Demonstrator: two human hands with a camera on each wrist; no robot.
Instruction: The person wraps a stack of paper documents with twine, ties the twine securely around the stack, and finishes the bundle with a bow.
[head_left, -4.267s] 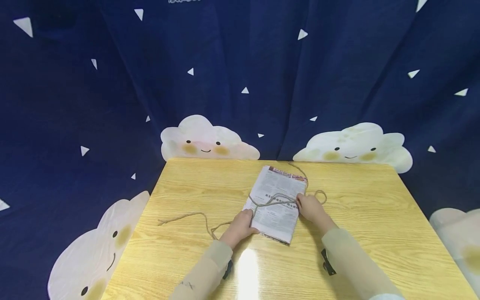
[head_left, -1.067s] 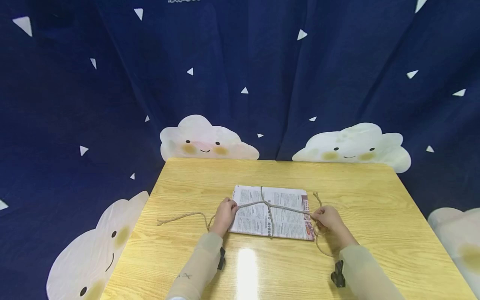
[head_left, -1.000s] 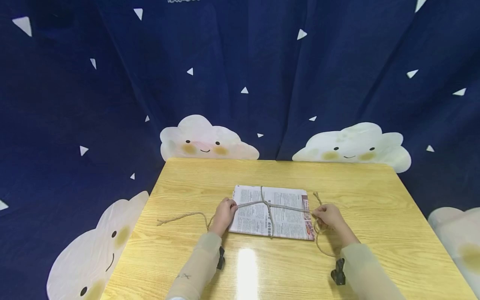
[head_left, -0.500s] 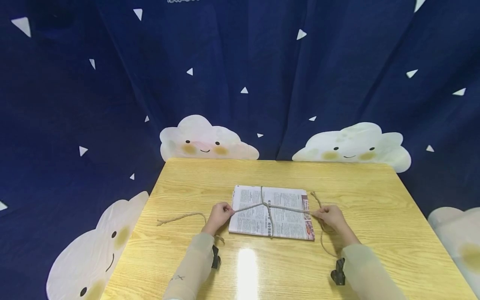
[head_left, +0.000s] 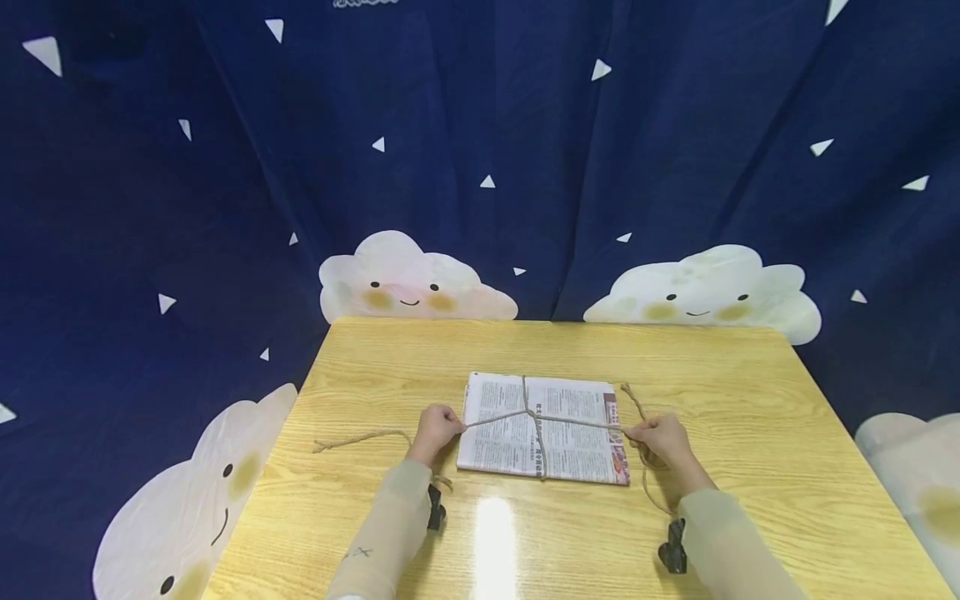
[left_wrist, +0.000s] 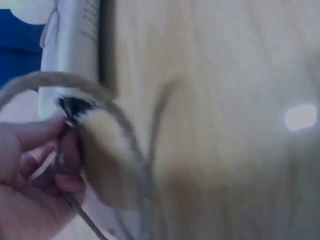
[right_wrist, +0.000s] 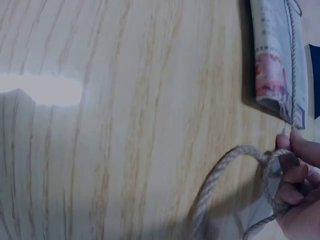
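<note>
- Two pale cream sleeves (head_left: 375,533) nearest the head camera; small black device (head_left: 673,546) under the right wrist, similar one under the left.
- Left hand (head_left: 437,429): thumb and fingers pinched together, no gap, on a thin tan twisted-fibre rope (head_left: 573,421); fingertips just beside the left short edge of a flat rectangular grey-white printed newspaper bundle (head_left: 495,450).
- Right hand (head_left: 663,437): same pinch on the rope, just beside the bundle's right short edge, by its red-printed strip.
- Key relation, my read: rope crossing (head_left: 531,412) sits between the two pinches on the bundle's top face, left hand a bit nearer. Rope runs near-straight from hand to hand along the long axis, left-right; another strand crosses the short way. Knotted or only crossed, cannot tell.
- Bundle lies inward of both pinches: right of the left one, left of the right one, about level with them, its right end turned slightly toward the person.
- Loose rope tails lie outside each hand.
- Under all: yellow wood-grain table (head_left: 750,400).
- Farthest: navy curtain (head_left: 450,108), white triangles, smiling clouds.
</note>
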